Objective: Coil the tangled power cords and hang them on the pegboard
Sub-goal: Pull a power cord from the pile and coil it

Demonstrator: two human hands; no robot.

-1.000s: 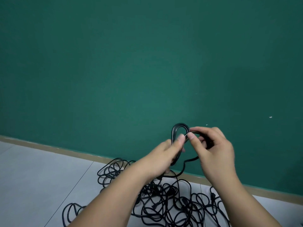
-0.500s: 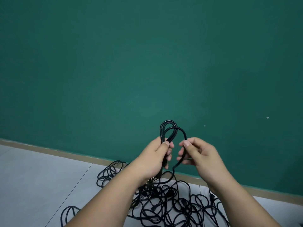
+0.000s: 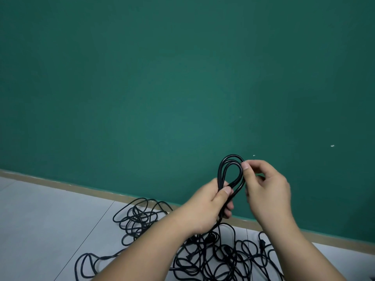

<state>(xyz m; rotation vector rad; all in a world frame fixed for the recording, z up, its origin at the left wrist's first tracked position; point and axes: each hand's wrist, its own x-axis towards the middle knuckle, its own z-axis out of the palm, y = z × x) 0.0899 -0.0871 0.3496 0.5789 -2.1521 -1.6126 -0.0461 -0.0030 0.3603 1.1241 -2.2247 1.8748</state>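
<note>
Power cords [image 3: 215, 252] lie tangled on the floor [image 3: 50, 220] at the foot of the green wall [image 3: 162, 78]. I see the left hand [image 3: 209, 209] in front of the wall's base, fist wrapped round the neck of a small coil [image 3: 232, 159], whose loop stands upright against the wall. Right hand [image 3: 267, 191] is just beside it, thumb and fingertips pinching the loop's right side. One strand drops from the fist into the tangle.

You will find nothing legible here: no text, label, brand or number can be read on the green wall [image 3: 142, 78], the black cords [image 3: 231, 159] or the grey floor [image 3: 50, 220]. The pale specks [image 3: 332, 146] on the wall are too small to tell.
</note>
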